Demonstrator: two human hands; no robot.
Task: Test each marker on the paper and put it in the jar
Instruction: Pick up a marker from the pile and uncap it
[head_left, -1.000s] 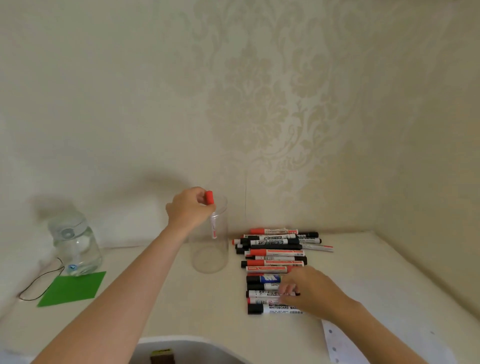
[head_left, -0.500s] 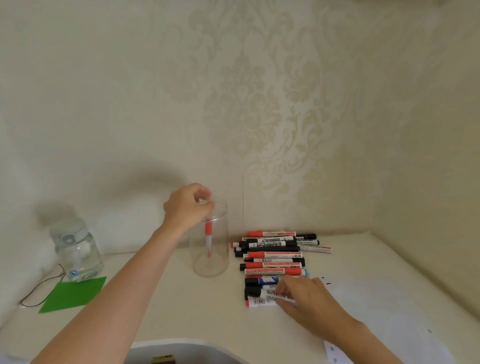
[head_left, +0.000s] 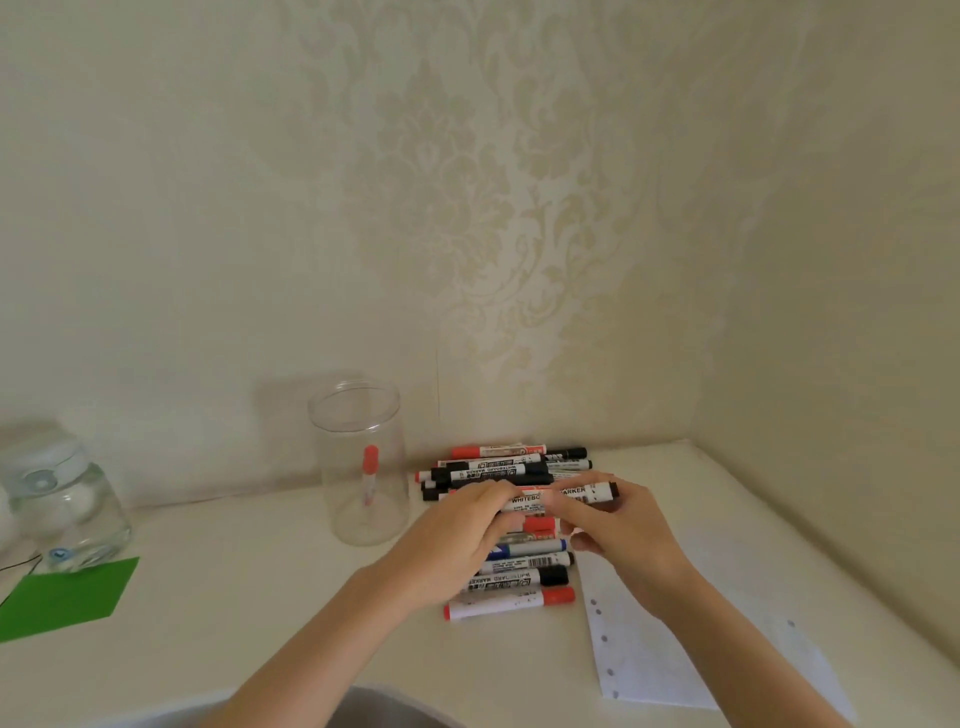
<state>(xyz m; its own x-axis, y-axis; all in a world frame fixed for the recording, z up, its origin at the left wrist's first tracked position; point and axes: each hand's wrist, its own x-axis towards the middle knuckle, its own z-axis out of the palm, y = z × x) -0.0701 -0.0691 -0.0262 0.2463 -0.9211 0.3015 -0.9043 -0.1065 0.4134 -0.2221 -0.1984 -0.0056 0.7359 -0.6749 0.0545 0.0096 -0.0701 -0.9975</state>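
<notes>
A clear jar (head_left: 363, 467) stands on the table with one red marker (head_left: 369, 475) upright inside it. To its right lies a pile of several whiteboard markers (head_left: 511, 569) in red, black and blue. Above the pile both hands hold one white whiteboard marker (head_left: 563, 496) level. My left hand (head_left: 457, 540) grips its left end and hides that end. My right hand (head_left: 618, 525) pinches its right part near the black tip. A white punched sheet of paper (head_left: 654, 660) lies to the right of the pile, under my right forearm.
A lidded glass jar (head_left: 62, 509) stands at the far left beside a green paper square (head_left: 62, 597) and a thin black cable (head_left: 15, 564). The patterned wall runs close behind the table and along its right side. The table's front edge curves below my arms.
My left hand let go of the red marker, which now stands in the clear jar, and came over to the pile. My right hand lifted a white marker, now held by both hands.
</notes>
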